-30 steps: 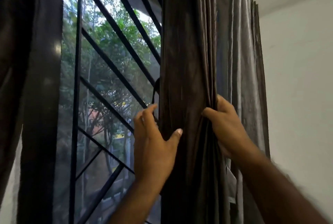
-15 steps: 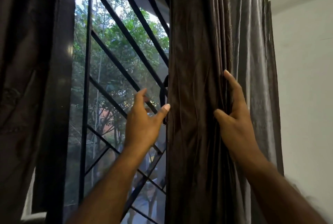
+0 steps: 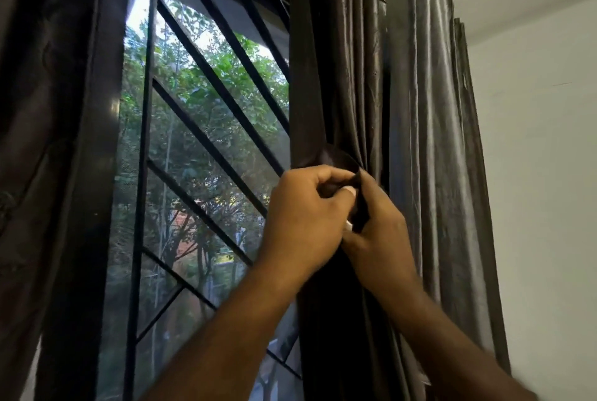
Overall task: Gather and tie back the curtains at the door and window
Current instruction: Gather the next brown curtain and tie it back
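A dark brown curtain [image 3: 336,71] hangs gathered in folds to the right of the window. A dark tie-back band [image 3: 339,156] loops around it at hand height. My left hand [image 3: 303,216] and my right hand [image 3: 378,226] meet in front of the bunched curtain. Both pinch the ends of the band, which hang down between the fingers. A lighter grey curtain [image 3: 436,142] hangs in pleats just right of the brown one.
The window [image 3: 200,129] has a black diagonal metal grille, with trees outside. Another dark curtain [image 3: 42,142] hangs at the far left. A white wall [image 3: 542,174] fills the right side.
Both hands left the curtain's sides and came together in front of it. The band now wraps the gathered curtain and both hands hold it. The view tilted upward.
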